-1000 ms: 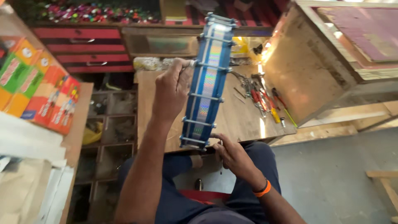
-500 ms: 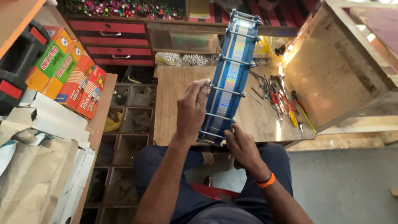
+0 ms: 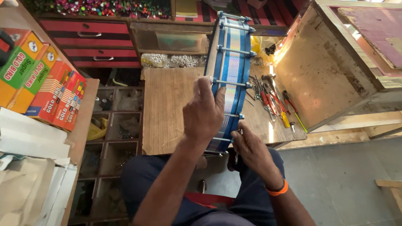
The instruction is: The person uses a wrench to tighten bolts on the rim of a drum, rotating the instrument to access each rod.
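A blue frame drum [image 3: 233,67] with a shiny holographic band and metal tension rods stands on its edge over the wooden workbench [image 3: 167,113]. My left hand [image 3: 204,113] grips its rim from the left side, fingers curled over a tension rod. At the drum's lower edge my right hand [image 3: 251,148] holds a small metal tool against a rod; an orange band is on that wrist. My legs in dark trousers show below the bench.
Pliers and screwdrivers [image 3: 272,100] lie on the bench's right side. A large wooden box [image 3: 326,71] stands at right. Red drawers [image 3: 88,42] and bags of beads are behind. Colourful cartons [image 3: 42,88] sit on a shelf at left above small compartments [image 3: 113,125].
The camera view has shifted and come closer. The drum stays upright in both hands; my left hand has slid slightly higher on the rim, my right stays at the lower edge.
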